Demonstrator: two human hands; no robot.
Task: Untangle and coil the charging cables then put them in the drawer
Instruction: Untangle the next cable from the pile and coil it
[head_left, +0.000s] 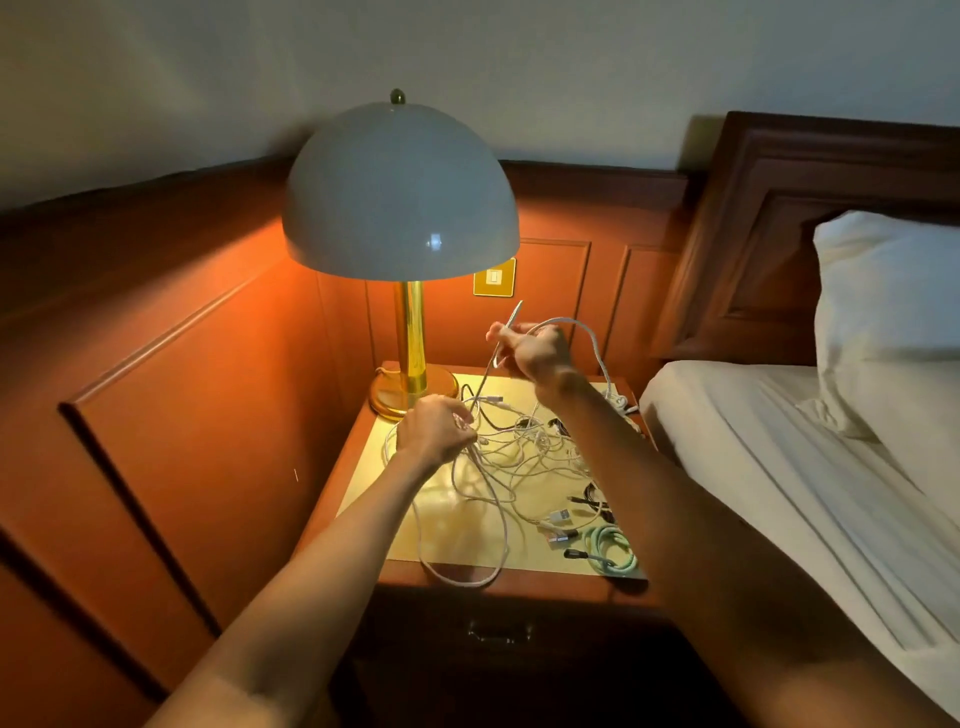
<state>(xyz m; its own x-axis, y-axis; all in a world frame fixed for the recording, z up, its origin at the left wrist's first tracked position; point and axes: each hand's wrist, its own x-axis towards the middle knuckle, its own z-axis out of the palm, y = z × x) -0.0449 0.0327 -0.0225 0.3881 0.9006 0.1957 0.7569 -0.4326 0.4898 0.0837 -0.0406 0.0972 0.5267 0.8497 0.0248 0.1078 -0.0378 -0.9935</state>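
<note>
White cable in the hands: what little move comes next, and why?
Probably the right hand should draw the white cable higher, out of the tangle, while the left hand holds other strands down. Its lower part runs into that knotted pile.

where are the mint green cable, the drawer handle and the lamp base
mint green cable (608, 543): head view, on the coiled loops.
drawer handle (500, 635): head view, middle of the metal pull.
lamp base (388, 396): head view, left part of the brass disc.

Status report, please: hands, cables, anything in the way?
Left hand grips strands of the tangle. Right hand holds a cable end raised. Drawer shut; lamp close behind.
</note>
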